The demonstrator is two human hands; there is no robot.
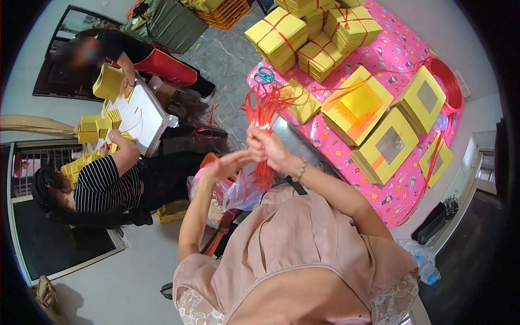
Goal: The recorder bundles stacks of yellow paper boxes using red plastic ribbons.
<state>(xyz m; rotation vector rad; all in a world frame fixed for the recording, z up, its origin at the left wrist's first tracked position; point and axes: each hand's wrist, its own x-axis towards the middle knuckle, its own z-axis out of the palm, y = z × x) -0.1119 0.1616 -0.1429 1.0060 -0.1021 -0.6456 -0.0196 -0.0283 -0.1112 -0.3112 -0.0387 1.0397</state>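
My right hand [268,147] is closed around a bunch of thin red plastic strings [264,111] that fan upward from my fist. My left hand [225,165] has its fingers spread and touches the strands hanging below the fist, just above a clear plastic bag [244,192]. Both hands are raised over the edge of a pink patterned table [392,59]. A beaded bracelet circles my right wrist.
Stacks of yellow paper tied with red string [311,35] and flat yellow sheets with silver squares [387,146] cover the table, along with teal scissors [264,76] and a red string coil [447,81]. Two people [108,184] handle yellow stacks at a white board [141,116] on my left.
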